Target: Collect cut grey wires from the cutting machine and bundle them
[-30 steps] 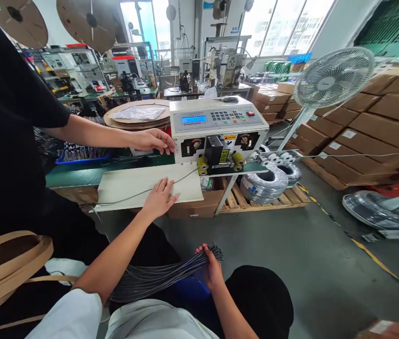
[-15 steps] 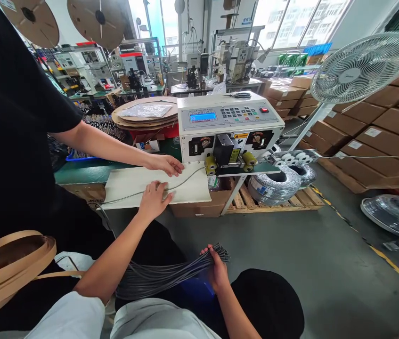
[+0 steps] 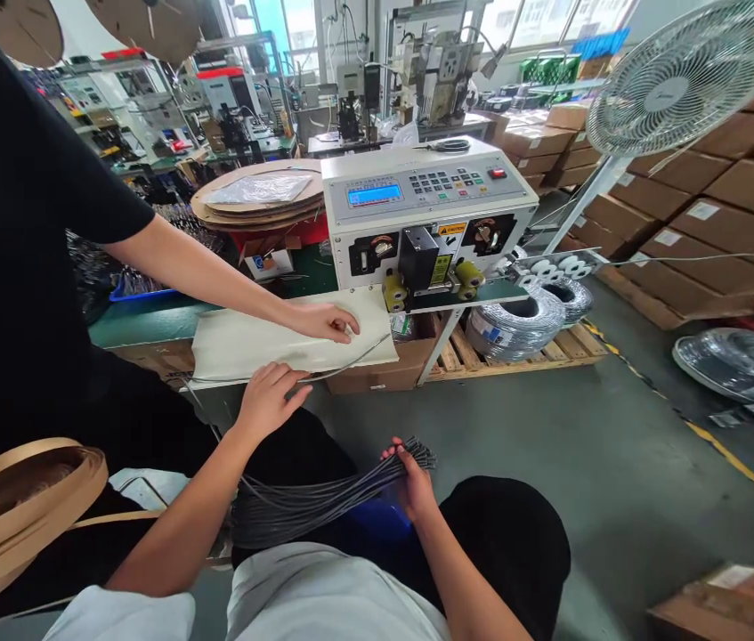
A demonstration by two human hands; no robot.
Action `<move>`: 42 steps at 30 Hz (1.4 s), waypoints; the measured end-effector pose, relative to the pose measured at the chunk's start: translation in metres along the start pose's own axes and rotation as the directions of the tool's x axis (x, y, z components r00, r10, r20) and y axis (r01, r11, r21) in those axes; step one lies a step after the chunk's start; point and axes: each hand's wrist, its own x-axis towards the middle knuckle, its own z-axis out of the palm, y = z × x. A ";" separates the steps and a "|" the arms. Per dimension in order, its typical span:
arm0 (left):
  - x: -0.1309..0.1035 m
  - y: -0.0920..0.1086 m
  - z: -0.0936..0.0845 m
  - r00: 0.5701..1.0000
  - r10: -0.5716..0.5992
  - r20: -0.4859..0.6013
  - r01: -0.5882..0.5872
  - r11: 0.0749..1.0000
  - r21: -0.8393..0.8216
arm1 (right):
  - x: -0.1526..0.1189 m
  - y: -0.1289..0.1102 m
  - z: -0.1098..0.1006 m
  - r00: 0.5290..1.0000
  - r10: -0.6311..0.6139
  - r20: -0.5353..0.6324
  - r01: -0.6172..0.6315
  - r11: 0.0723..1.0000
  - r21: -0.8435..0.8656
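Observation:
My left hand (image 3: 268, 402) has its fingers over and thumb under a single grey cable (image 3: 356, 358) at the front edge of a cream sheet (image 3: 222, 343). The cable's right end lies just below the yellow rollers of a white machine (image 3: 363, 227). Low in the middle, my right hand (image 3: 415, 482) is closed around one end of a bundle of dark grey cables (image 3: 303, 509), which stretches left across my lap. Another person's hand (image 3: 329, 322) hovers over or rests on the sheet, beyond my left hand; contact is unclear.
A person in black stands at the left, with a coiled tan strip (image 3: 22, 525) below. Round cardboard discs (image 3: 216, 209) lie left of the machine. A fan (image 3: 676, 89), stacked cartons (image 3: 717, 223) and wrapped cable coils (image 3: 516, 325) are on the right.
My left hand has moved left and closed on the cable, whose right end has come away from the rollers. The other person's hand has shifted right. The view has tilted down.

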 end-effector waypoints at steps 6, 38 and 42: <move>-0.010 0.005 -0.001 0.996 -0.049 -0.074 0.052 0.998 0.043 | 0.002 0.002 -0.003 1.000 0.016 0.004 -0.016 1.000 0.007; -0.008 0.024 -0.006 0.981 -0.190 0.030 0.191 0.981 -0.024 | -0.001 -0.005 0.010 1.000 -0.009 -0.019 0.009 1.000 0.003; 0.017 0.041 -0.007 0.962 -0.263 0.074 0.263 0.965 0.003 | -0.009 -0.011 0.025 0.997 -0.077 0.020 0.077 0.997 -0.019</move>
